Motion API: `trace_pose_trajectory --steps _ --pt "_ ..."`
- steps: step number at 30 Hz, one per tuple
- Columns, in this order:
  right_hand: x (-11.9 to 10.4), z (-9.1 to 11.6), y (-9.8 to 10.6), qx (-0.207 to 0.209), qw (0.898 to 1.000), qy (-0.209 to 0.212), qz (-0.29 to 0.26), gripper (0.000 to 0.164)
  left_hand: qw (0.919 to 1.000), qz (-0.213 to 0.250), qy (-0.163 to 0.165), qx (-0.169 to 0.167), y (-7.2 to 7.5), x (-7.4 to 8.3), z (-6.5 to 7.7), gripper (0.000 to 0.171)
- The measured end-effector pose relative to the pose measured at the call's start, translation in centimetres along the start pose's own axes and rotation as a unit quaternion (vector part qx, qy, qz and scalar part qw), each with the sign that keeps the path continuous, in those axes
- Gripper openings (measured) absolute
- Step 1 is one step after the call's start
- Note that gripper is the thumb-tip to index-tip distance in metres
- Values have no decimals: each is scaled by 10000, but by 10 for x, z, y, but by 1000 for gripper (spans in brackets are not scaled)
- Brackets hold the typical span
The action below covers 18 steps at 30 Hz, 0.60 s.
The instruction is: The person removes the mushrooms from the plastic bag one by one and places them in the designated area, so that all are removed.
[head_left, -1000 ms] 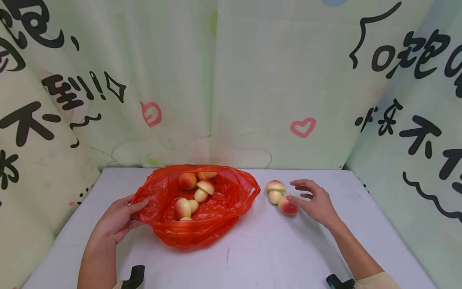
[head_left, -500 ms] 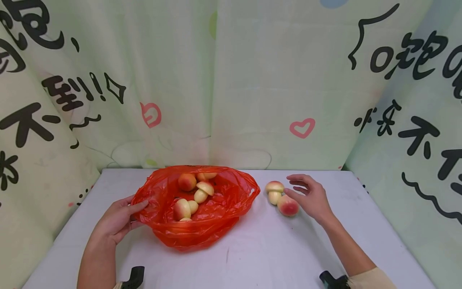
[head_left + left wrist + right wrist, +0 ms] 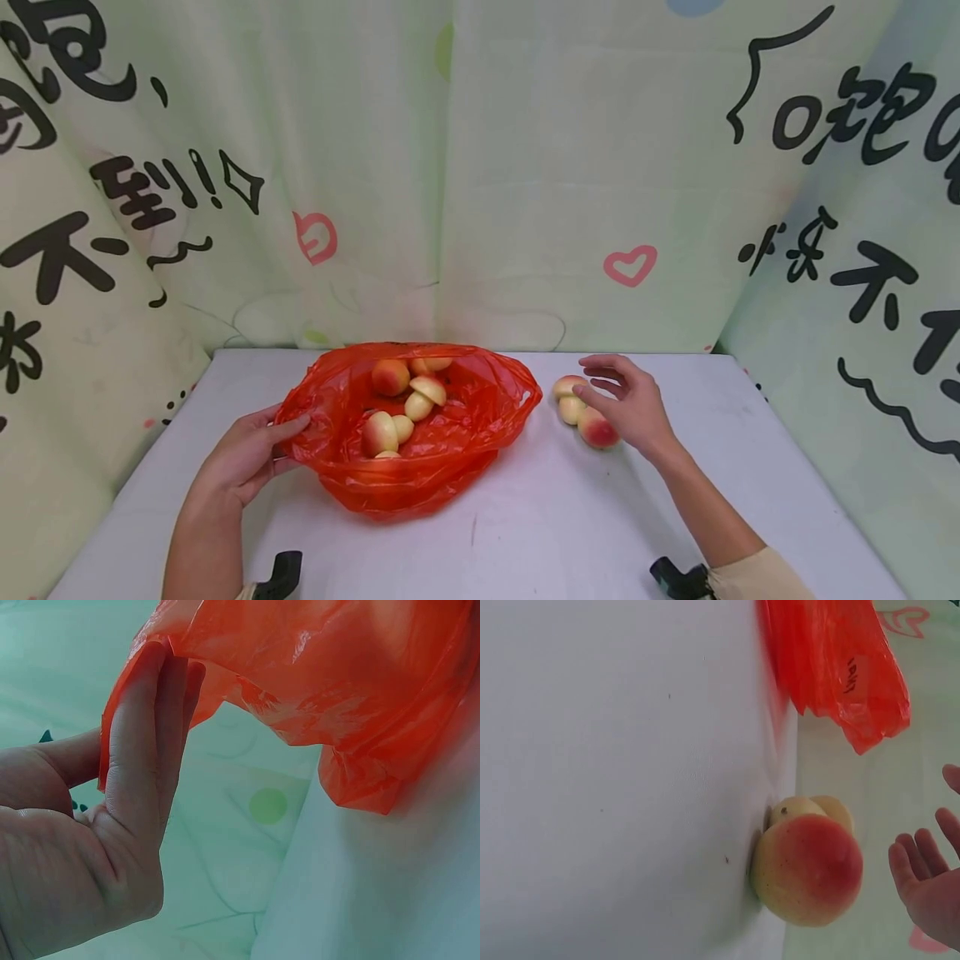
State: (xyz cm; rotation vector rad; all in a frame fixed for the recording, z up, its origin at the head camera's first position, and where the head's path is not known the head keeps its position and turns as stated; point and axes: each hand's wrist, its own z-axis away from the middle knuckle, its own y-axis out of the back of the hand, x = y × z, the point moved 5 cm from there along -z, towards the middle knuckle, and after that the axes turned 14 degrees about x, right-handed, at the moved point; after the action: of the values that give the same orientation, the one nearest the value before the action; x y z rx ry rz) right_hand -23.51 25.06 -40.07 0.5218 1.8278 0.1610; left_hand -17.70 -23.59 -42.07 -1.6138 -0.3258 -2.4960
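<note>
My left hand [image 3: 236,457] pinches the left rim of a red plastic bag [image 3: 442,487] between thumb and fingers, holding its mouth open. In the left wrist view, the straight fingers [image 3: 135,742] lie against the thin film. Inside the bag are a round peach [image 3: 390,377], a toy-like mushroom [image 3: 424,396], another red-and-cream mushroom [image 3: 381,433] and partly hidden pieces. Right of the bag, a mushroom [image 3: 572,410] and a peach [image 3: 598,430] rest side by side on the table. Above them hovers my right hand [image 3: 628,407], fingers loosely bent and holding nothing, overlapping both in the head view.
A white-covered table [image 3: 540,533] carries everything. Behind it and along both sides hangs a pale green curtain [image 3: 525,167] with black writing and pink hearts. In the right wrist view, the bag's handle end [image 3: 840,667] sticks out beyond the peach.
My right hand has moved left and slightly away from me, from beside the peach to over the mushroom. The left hand and the bag stay where they were.
</note>
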Motion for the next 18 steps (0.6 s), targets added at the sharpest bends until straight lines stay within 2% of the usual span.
trace_pose_trajectory --steps 10,18 --pt "-4 2 -12 -142 9998 -60 -133 49 10000 22 -25 -19 -3 0 0 72" --pt "-18 2 -34 -254 9987 123 -415 49 9999 -27 -88 -43 -3 2 1 71"
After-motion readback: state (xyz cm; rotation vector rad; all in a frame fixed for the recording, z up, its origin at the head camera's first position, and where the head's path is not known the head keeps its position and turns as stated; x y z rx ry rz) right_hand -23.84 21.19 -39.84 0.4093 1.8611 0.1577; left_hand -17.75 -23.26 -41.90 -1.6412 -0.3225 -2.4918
